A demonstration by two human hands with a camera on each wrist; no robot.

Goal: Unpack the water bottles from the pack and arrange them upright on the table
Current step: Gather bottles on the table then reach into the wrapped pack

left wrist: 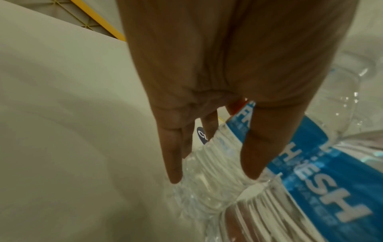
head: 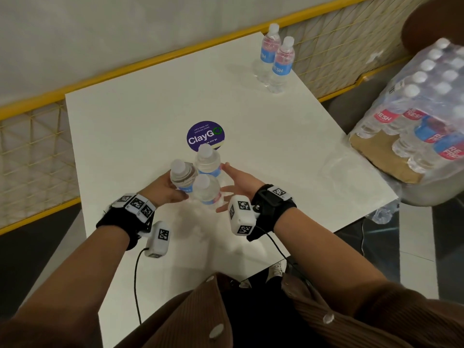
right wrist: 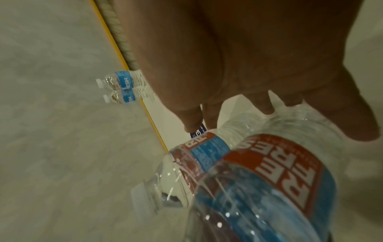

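Note:
Three clear water bottles with white caps stand bunched together in the middle of the white table (head: 150, 116). My left hand (head: 173, 188) grips the left bottle (head: 181, 175), thumb on its blue label (left wrist: 311, 163) and fingers on the far side. My right hand (head: 233, 182) is open beside the far bottle (head: 208, 160) and the near bottle (head: 206, 190), fingers straight and spread. In the right wrist view both bottles (right wrist: 269, 188) lie under the palm. The shrink-wrapped pack (head: 411, 116) sits at the right, with several bottles in it.
Two more bottles (head: 276, 59) stand upright at the table's far right corner. A round purple sticker (head: 204, 135) lies just beyond the cluster. A yellow mesh railing (head: 37, 116) runs along the far and left sides. Loose plastic wrap (head: 384, 214) hangs off the right edge.

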